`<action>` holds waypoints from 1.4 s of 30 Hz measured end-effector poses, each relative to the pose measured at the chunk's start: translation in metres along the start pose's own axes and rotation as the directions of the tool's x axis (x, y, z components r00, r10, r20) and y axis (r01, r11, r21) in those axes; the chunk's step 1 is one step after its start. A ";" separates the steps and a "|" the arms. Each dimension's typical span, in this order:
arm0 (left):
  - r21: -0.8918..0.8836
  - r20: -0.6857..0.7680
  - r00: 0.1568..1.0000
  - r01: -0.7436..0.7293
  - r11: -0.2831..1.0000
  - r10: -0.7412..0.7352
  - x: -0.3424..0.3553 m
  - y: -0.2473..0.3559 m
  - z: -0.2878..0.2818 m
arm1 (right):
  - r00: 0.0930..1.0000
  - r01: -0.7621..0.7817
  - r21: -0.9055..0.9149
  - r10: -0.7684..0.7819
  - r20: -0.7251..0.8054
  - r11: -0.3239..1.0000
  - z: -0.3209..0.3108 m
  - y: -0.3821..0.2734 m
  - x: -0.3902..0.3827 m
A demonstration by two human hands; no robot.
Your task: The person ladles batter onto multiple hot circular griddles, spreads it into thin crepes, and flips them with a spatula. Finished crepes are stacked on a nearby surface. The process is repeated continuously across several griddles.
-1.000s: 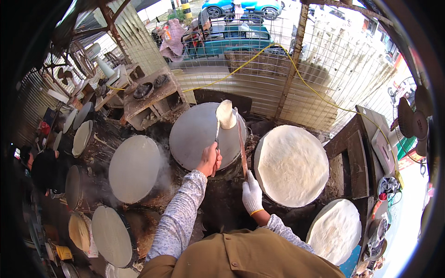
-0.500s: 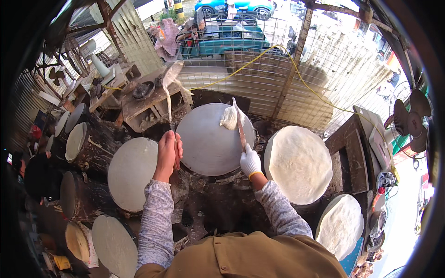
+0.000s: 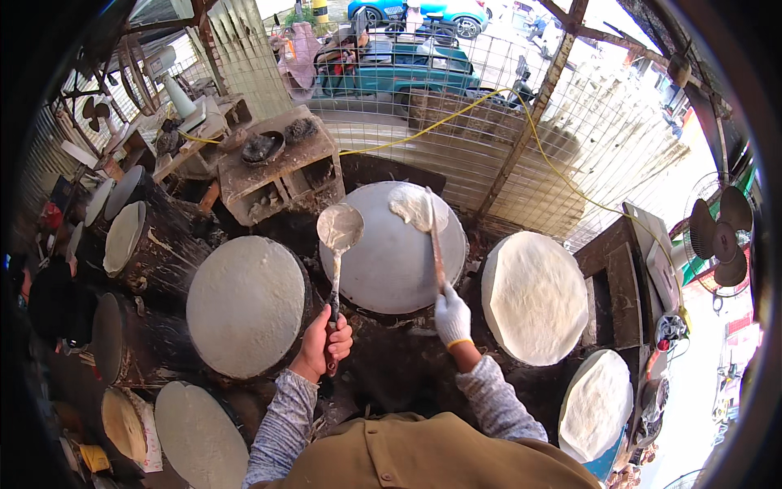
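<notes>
My left hand [image 3: 323, 341] is wrapped round the dark handle of a batter-smeared ladle [image 3: 340, 227]. Its bowl, coated in pale batter, hangs over the left rim of a round grey griddle [image 3: 366, 281]. My right hand [image 3: 452, 318], in a white knit glove with a yellow cuff, grips a long flat wooden-looking spatula [image 3: 437, 254]. The spatula's whitish tip rests in a patch of wet batter [image 3: 411, 208] at the far right part of the griddle. The rest of that griddle looks bare or thinly filmed.
Pale flat rounds cover the griddles at left [image 3: 244, 306], right [image 3: 535, 297], lower left [image 3: 199, 436] and lower right [image 3: 597, 405]. A crusted wooden stand [image 3: 281, 163] holds a dark bowl. Behind runs a wire mesh fence [image 3: 489, 138]; a fan [image 3: 722, 236] stands far right.
The ladle has come down and nearer, from raised with batter trailing off it to over the griddle's left rim. The batter lump now lies flatter under the spatula.
</notes>
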State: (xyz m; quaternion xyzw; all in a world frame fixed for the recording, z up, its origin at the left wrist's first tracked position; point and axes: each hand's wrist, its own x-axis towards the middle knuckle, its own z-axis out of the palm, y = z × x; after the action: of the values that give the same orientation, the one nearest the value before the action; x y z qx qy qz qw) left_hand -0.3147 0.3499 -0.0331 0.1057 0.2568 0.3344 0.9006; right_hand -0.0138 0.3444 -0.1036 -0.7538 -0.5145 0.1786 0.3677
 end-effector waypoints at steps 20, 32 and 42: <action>0.069 0.157 0.986 -0.071 0.995 0.059 -0.056 0.018 0.027 | 0.989 0.029 0.128 -0.046 0.137 0.991 0.016 -0.049 0.059; -0.018 0.073 0.986 -0.149 0.989 0.150 -0.060 -0.002 0.024 | 0.912 -0.003 0.181 -0.072 0.403 0.983 -0.019 -0.023 0.079; -0.118 0.223 0.938 -0.243 0.963 0.265 -0.069 -0.031 0.056 | 0.730 -0.155 0.143 0.016 0.683 0.978 -0.051 -0.002 0.121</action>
State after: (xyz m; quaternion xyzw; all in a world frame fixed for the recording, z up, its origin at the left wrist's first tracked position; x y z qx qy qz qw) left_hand -0.3118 0.2805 0.0302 0.1370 0.1166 0.4439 0.8778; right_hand 0.0677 0.4359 -0.0547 -0.6210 -0.5583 0.5059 0.2164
